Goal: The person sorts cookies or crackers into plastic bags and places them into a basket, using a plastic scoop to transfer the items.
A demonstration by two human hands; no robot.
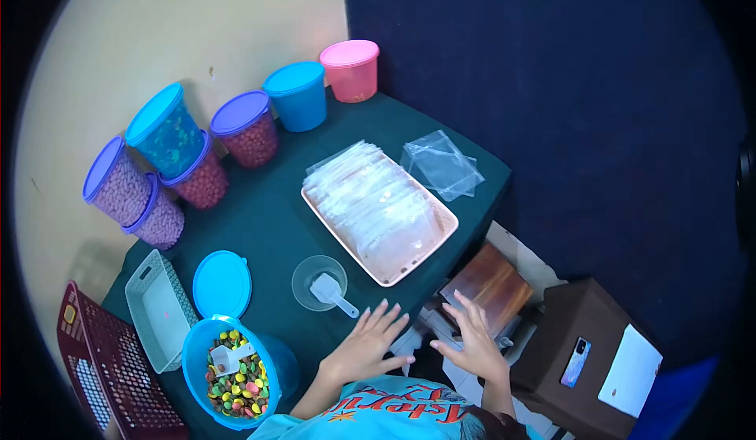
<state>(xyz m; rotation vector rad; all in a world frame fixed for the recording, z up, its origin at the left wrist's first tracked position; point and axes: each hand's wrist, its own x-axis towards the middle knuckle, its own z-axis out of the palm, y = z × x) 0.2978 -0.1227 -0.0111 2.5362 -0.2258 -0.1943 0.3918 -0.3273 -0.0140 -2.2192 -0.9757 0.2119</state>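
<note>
My left hand (370,345) is spread open and empty near the table's front edge, just below a clear bowl (301,284) with a white scoop (327,289) in it. To its right, my right hand (474,341) is also empty, with fingers apart, in front of a wooden box (496,282). A pink tray (383,277) beyond my hands bears a row of clear plastic bags (370,196). More flat bags (442,164) lie beside it. At the lower left, a blue bucket (282,365) holds colourful candies (246,385) and another scoop (230,359).
Lidded tubs (250,139) line the back of the green table (268,211). A blue lid (222,284), a grey basket (164,314) and a maroon basket (130,369) are at the left. A brown box (563,322) bearing a phone (576,362) and paper (630,373) stands at the right.
</note>
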